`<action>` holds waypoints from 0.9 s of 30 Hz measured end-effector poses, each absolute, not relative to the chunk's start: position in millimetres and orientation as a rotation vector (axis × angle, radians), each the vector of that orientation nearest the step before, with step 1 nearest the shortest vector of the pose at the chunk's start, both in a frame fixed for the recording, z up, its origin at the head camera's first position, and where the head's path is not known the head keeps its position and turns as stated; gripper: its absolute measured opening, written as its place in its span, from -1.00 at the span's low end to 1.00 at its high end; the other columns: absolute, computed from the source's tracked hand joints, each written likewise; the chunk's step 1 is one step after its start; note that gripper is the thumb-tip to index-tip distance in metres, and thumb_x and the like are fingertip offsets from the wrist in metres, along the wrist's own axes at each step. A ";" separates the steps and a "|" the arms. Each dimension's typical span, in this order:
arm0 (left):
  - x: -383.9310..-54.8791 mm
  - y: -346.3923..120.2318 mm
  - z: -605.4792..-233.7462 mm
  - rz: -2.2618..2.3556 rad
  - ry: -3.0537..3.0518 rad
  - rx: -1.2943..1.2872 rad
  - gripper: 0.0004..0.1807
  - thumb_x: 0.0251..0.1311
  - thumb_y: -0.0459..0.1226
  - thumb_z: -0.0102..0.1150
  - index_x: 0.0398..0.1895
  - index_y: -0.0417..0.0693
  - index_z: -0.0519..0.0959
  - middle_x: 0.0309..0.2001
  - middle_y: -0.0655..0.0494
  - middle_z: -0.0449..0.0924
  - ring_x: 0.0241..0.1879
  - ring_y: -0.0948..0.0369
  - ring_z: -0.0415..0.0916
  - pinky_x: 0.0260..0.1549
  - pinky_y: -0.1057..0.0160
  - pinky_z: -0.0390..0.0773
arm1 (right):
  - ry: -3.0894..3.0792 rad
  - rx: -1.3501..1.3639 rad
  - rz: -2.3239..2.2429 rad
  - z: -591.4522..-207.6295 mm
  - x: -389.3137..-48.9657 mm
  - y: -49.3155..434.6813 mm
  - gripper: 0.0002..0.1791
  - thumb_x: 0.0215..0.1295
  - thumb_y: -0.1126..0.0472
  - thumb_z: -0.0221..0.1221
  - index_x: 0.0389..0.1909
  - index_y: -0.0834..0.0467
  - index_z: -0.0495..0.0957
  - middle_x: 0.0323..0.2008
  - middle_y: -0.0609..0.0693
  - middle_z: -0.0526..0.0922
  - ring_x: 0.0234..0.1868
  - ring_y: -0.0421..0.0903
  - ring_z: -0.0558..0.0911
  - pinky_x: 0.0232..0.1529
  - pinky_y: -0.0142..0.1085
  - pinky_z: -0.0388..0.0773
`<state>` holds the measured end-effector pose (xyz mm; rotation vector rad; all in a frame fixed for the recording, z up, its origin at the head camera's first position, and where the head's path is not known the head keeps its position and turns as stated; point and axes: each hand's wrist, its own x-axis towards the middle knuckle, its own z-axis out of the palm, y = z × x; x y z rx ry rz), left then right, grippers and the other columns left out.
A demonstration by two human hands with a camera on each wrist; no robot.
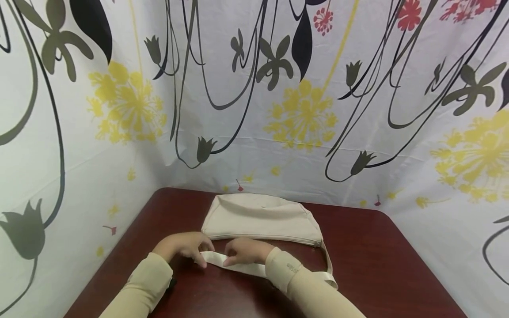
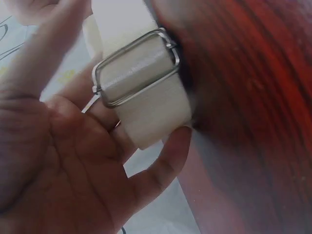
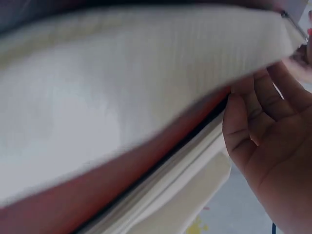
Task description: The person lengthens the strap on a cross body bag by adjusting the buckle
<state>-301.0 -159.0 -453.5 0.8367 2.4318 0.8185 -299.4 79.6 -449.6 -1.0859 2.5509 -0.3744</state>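
A cream shoulder bag [image 1: 262,216] lies on the dark red table, its zipper edge toward me. Its flat cream strap [image 1: 250,268] runs across in front of the bag. My left hand [image 1: 190,247] holds the strap near its left end. In the left wrist view, a silver metal slider buckle [image 2: 136,68] sits on the strap, with fingers behind the webbing and the little finger at the folded end. Close beside it, my right hand [image 1: 247,251] grips the strap. The right wrist view has those fingers passing behind the lower edge of the strap [image 3: 146,73].
The dark red table [image 1: 381,265] has rounded far corners. Around it hangs a white curtain [image 1: 238,119] printed with yellow, grey and red flowers, close to the table's back and sides. The strap loops back to the bag's right corner beyond my right sleeve [image 1: 302,278].
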 end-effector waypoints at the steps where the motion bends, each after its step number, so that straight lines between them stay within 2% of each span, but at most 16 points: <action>1: -299.7 -159.1 -453.9 0.808 2.444 0.823 -0.66 -0.08 -0.39 0.58 -0.18 -0.07 0.71 -0.29 0.20 0.67 -0.31 0.28 0.56 -0.25 0.24 0.56 | 2.542 -1.104 -0.353 -451.1 -298.2 76.8 -0.73 0.35 -0.04 0.31 -0.13 0.07 0.66 -0.33 -0.26 0.60 -0.35 -0.36 0.51 -0.26 -0.45 0.47; 5: -297.9 -158.9 -454.1 0.797 2.450 0.799 -0.78 -0.06 -0.45 0.54 -0.35 -0.07 0.72 -0.43 0.20 0.65 -0.46 0.29 0.56 -0.38 0.28 0.57 | 2.520 -1.125 -0.290 -456.2 -294.1 68.2 -0.80 0.40 0.00 0.27 -0.20 0.05 0.63 -0.42 -0.27 0.54 -0.45 -0.35 0.45 -0.37 -0.46 0.44; 10: -301.5 -161.9 -456.4 0.734 2.461 0.882 -0.91 0.08 -0.36 0.46 -0.46 -0.03 0.71 -0.52 0.28 0.61 -0.52 0.38 0.50 -0.45 0.36 0.51 | 2.551 -1.099 -0.241 -456.6 -293.0 66.4 -0.82 0.42 0.05 0.24 -0.36 0.02 0.55 -0.49 -0.25 0.47 -0.50 -0.32 0.40 -0.42 -0.44 0.39; 15: -306.3 -168.1 -457.6 0.778 2.427 1.014 -0.85 0.26 -0.31 0.31 -0.49 -0.07 0.67 -0.55 0.27 0.64 -0.54 0.43 0.43 -0.48 0.40 0.44 | 2.520 -1.027 -0.381 -457.4 -293.9 70.3 -0.89 0.48 0.14 0.19 -0.28 0.05 0.54 -0.53 -0.23 0.53 -0.53 -0.33 0.51 -0.42 -0.44 0.47; 18: -307.8 -170.6 -457.6 0.873 2.374 1.048 -0.81 0.34 -0.31 0.21 -0.47 -0.10 0.65 -0.53 0.20 0.68 -0.52 0.42 0.43 -0.46 0.40 0.43 | 2.451 -0.949 -0.556 -457.6 -294.7 74.3 -0.95 0.49 0.20 0.16 -0.20 0.10 0.53 -0.58 -0.14 0.56 -0.63 -0.27 0.58 -0.48 -0.40 0.55; 22: -308.5 -172.7 -458.3 0.992 2.346 1.036 -0.75 0.41 -0.27 0.16 -0.46 -0.14 0.63 -0.52 0.16 0.64 -0.49 0.37 0.42 -0.42 0.37 0.43 | 2.393 -0.892 -0.724 -453.4 -297.8 81.9 -0.92 0.48 0.20 0.17 -0.14 0.14 0.53 -0.61 -0.05 0.55 -0.74 -0.18 0.56 -0.57 -0.33 0.57; 27: -310.7 -175.3 -458.0 1.066 2.373 0.978 -0.69 0.46 -0.17 0.12 -0.46 -0.10 0.62 -0.51 0.22 0.54 -0.46 0.30 0.41 -0.38 0.30 0.44 | 2.329 -0.900 -0.858 -444.3 -303.6 99.1 -0.95 0.43 0.26 0.21 -0.17 0.14 0.59 -0.58 -0.06 0.57 -0.71 -0.17 0.55 -0.53 -0.33 0.57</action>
